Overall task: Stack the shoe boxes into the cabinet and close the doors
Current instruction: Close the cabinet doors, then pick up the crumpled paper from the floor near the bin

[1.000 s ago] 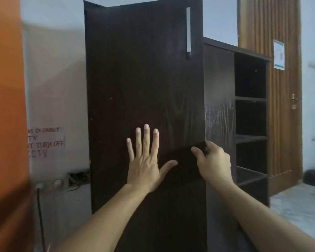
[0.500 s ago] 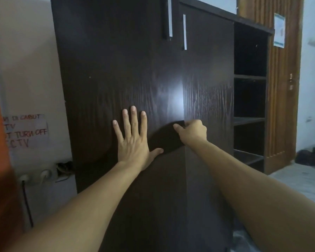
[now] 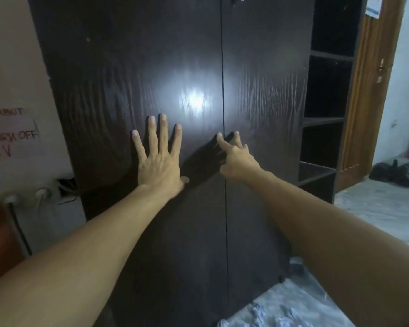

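Left fingers [image 3: 163,131]: straight and fanned wide, pressed flat against the dark wood; they curl round nothing.
Left hand [image 3: 159,165]: palm flat on the left door [image 3: 132,74], thumb stretched out low toward the seam.
Right fingers [image 3: 220,138]: loosely spread and slightly bent, tips touching the wood at the seam; nothing is held between them.
Right hand [image 3: 237,161]: straddles the seam, forefinger tip at the left door's edge, the other fingertips on the right door [image 3: 267,90].
Doors: both lie flush, meeting in a thin dark line that runs up and down between the two hands.
Cabinet [image 3: 222,232]: tall and dark brown with wood grain; a bright glare sits just above the fingertips.
Shoe boxes: none can be seen; what lies behind the doors is hidden.
Open shelves [image 3: 326,121]: to the right of the right fingers, dark inside.
Wooden room door [image 3: 368,102]: beyond the shelves, further right.
Paper sign [image 3: 12,135]: on the wall left of the left fingers, red letters partly readable as "TURN OFF".
Wall sockets [image 3: 41,192]: below the sign, lower than the left hand.
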A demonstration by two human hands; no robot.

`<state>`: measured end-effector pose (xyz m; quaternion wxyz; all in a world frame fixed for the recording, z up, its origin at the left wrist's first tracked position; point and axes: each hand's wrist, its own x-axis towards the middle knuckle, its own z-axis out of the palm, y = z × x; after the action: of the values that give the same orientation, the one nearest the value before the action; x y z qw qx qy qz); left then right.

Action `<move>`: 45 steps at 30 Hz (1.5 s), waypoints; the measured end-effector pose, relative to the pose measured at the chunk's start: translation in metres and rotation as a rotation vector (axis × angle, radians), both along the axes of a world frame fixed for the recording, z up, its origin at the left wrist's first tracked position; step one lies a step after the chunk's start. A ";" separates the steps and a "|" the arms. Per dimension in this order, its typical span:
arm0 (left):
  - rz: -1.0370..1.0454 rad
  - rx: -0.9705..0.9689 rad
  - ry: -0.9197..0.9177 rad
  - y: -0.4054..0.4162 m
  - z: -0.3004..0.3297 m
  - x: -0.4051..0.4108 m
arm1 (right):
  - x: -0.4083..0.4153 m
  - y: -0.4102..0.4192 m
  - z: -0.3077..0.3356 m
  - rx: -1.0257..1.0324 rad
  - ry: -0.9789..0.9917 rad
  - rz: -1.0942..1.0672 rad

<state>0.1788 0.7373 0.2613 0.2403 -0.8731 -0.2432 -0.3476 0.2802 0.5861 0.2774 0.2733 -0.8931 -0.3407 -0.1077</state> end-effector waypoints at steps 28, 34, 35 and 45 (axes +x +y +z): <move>-0.797 -0.575 0.722 -0.230 -0.249 0.214 | 0.174 -0.276 -0.280 -0.395 0.290 -0.427; -0.923 -0.543 0.762 -0.262 -0.295 0.251 | 0.206 -0.284 -0.326 -0.476 0.179 -0.439; -0.934 -0.545 0.757 -0.266 -0.300 0.256 | 0.210 -0.285 -0.331 -0.495 0.165 -0.447; -0.928 -0.541 0.743 -0.278 -0.337 0.271 | 0.210 -0.289 -0.352 -0.627 0.099 -0.509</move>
<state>0.4503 0.4592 -0.0753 -0.0950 -0.9791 0.1791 -0.0167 0.4901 0.2968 -0.0749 -0.0314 -0.9931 -0.1117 -0.0195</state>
